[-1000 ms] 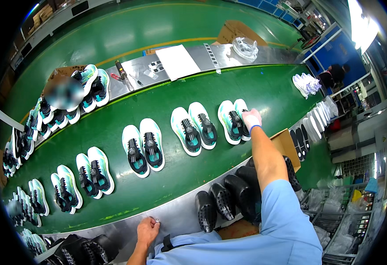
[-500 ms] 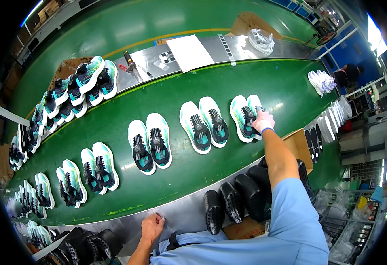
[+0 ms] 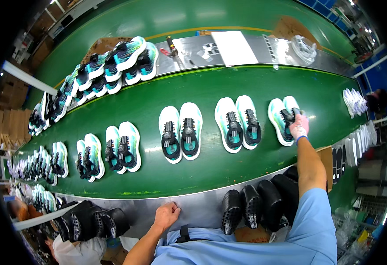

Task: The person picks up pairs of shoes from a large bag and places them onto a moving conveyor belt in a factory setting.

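Pairs of white, teal and black sneakers stand in a row along the green belt [image 3: 202, 176], their toes pointing away from me. At the right end of that row is a pair with a left shoe [image 3: 280, 121] and a right shoe [image 3: 290, 104]. My right hand [image 3: 299, 126], in a pale pink and white glove, is closed over the heel part of that right shoe and hides much of it. Two more pairs, a nearer one [image 3: 237, 123] and one in the middle [image 3: 180, 132], stand to its left. My left hand [image 3: 167, 215] rests loosely closed on the metal edge, nothing visible in it.
Stacked sneakers [image 3: 114, 66] line the far left ledge. A white sheet [image 3: 234, 47], a red-handled tool and a plastic bag [image 3: 304, 49] lie on the far metal shelf. Black shoe lasts [image 3: 271, 201] stand below the near edge. Insoles [image 3: 357, 143] lie at the right. Another person [image 3: 76, 251] is at lower left.
The whole view has swung left, so the belt and shoes sit further right in the picture. My right hand stays at the right-end pair; my left hand remains at the near edge.
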Demonstrator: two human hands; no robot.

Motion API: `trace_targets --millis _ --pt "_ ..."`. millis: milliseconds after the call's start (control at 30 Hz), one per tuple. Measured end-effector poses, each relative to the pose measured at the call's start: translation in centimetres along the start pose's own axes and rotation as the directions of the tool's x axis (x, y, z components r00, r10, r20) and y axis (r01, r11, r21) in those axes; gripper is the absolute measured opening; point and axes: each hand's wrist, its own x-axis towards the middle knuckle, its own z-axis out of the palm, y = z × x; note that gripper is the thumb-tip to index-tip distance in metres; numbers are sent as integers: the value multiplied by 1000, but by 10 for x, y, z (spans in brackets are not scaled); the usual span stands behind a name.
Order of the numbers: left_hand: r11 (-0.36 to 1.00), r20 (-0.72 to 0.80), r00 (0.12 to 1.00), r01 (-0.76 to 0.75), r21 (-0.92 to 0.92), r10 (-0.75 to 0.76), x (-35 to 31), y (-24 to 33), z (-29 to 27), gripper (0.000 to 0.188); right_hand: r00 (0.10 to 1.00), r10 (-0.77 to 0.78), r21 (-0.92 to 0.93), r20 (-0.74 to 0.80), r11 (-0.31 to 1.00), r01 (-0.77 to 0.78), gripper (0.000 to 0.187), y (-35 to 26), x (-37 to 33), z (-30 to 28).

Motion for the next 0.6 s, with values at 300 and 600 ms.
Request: trace_targets --millis 300,600 --pt "1000 -32 999 -28 -2 27 -2 -5 7 25 996 51 66 -76 997 -46 68 37 43 -3" --pt "999 8 1000 21 34 -22 1 -6 6 29 953 16 -206 303 977 49 65 7 51 -57"
